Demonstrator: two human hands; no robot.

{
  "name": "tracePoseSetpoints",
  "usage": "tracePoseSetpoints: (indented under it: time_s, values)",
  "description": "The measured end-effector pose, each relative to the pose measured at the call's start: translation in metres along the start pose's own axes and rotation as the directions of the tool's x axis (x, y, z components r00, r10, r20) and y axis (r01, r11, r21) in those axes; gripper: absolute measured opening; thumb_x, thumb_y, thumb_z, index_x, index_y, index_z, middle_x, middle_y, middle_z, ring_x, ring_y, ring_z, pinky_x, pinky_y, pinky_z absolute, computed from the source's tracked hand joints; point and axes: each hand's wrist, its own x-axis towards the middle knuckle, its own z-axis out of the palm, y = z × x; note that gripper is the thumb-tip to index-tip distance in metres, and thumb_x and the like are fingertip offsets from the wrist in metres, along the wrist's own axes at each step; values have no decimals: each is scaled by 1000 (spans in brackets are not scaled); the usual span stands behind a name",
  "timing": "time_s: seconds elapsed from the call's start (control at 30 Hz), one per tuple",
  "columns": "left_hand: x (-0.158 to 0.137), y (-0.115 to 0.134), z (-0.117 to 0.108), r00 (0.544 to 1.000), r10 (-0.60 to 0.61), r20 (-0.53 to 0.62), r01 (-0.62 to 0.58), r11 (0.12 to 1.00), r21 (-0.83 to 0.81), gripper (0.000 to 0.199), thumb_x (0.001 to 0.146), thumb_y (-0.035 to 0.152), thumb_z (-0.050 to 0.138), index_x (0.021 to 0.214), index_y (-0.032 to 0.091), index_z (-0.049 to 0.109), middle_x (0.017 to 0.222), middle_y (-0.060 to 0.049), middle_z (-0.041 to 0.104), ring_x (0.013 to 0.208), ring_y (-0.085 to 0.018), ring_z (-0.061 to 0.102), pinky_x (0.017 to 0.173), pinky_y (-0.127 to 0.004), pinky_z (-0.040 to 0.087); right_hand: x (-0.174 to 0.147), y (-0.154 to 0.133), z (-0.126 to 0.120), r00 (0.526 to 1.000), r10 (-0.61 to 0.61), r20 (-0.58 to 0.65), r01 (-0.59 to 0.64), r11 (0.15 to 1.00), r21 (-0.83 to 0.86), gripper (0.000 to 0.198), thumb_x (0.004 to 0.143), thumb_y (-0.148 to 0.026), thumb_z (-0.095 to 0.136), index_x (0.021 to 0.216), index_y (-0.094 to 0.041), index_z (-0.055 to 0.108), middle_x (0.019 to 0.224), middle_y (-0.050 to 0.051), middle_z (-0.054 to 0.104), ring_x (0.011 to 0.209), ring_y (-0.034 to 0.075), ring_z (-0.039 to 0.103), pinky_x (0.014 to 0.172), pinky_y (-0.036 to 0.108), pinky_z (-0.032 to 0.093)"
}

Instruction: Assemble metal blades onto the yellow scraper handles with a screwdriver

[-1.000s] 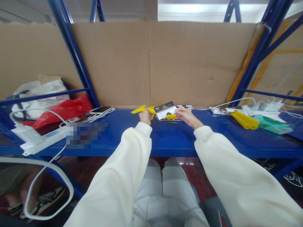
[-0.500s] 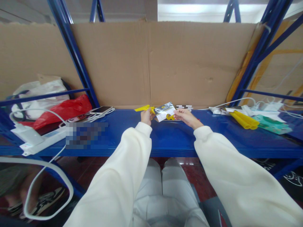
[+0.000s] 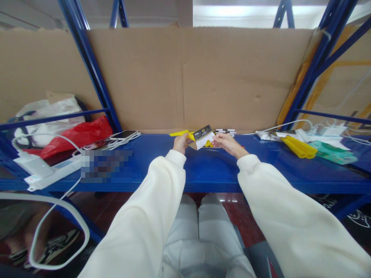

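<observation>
My left hand (image 3: 180, 143) is closed on a flat yellow strip (image 3: 179, 133), which sticks out to the left past my fingers and also shows beside the box. With its fingertips together, my right hand (image 3: 227, 143) grips the right end of a small black-and-white card box (image 3: 203, 133), tilted just above the blue shelf. Small print shows on the box's dark face. A curved yellow piece (image 3: 208, 143) shows at the box's lower right, by my right fingertips; whether it is part of the strip I cannot tell. Behind my right hand lie several black-and-white striped items (image 3: 226, 131).
The blue shelf (image 3: 156, 170) has a cardboard wall (image 3: 139, 77) behind it. At left are a white power strip (image 3: 58, 172), a red bag (image 3: 78, 135), and a phone (image 3: 125, 134) with cables. A yellow roll (image 3: 300, 146) and a green packet (image 3: 333, 152) lie at right.
The box has tilted so its dark printed face shows without glare. The yellow strip in my left hand has shifted slightly right. My right hand has hardly moved.
</observation>
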Motion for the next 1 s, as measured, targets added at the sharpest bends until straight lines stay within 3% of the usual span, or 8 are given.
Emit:
tracePoseSetpoints:
  time_s: [0.3, 0.43, 0.63, 0.87, 1.0]
  values:
    - [-2, -4, 4, 992, 0, 123, 1, 1000, -5, 11, 75, 11, 79, 82, 14, 71, 70, -5, 73, 62, -17, 70, 61, -26, 54, 1, 3, 0, 998, 42, -41, -43, 999, -19, 35, 68, -33, 93, 62, -17, 62, 59, 0, 67, 54, 9, 60, 59, 21, 52]
    - [-2, -6, 5, 988, -23, 154, 23, 1000, 7, 8, 78, 9, 75, 81, 16, 73, 63, -3, 70, 56, -16, 67, 55, -24, 52, 1, 4, 0, 998, 32, -61, -33, 999, -15, 36, 68, -34, 93, 61, -18, 61, 60, -1, 68, 56, 9, 62, 59, 20, 52]
    - [1, -5, 5, 989, -67, 129, 72, 997, -36, 4, 84, 17, 75, 81, 16, 72, 67, -5, 72, 61, -19, 69, 60, -28, 53, 2, 4, 1, 997, 25, -74, -27, 999, -31, 30, 72, -31, 90, 65, -18, 64, 63, 1, 71, 57, 10, 64, 61, 21, 54]
    - [3, -6, 6, 980, -114, 166, 116, 993, -7, 21, 94, 33, 66, 81, 17, 71, 71, -6, 73, 57, -18, 66, 57, -27, 49, 3, 5, 1, 993, 15, -116, -19, 999, -32, 27, 76, -29, 88, 66, -18, 65, 64, 2, 72, 57, 10, 65, 60, 21, 54]
    - [6, -8, 6, 981, -102, 165, 100, 995, 21, 27, 93, 42, 65, 81, 19, 72, 73, -7, 73, 60, -20, 66, 64, -30, 51, 4, 6, 0, 990, 4, -142, -10, 999, -41, 27, 76, -29, 88, 67, -18, 65, 67, 3, 74, 59, 11, 66, 64, 23, 55]
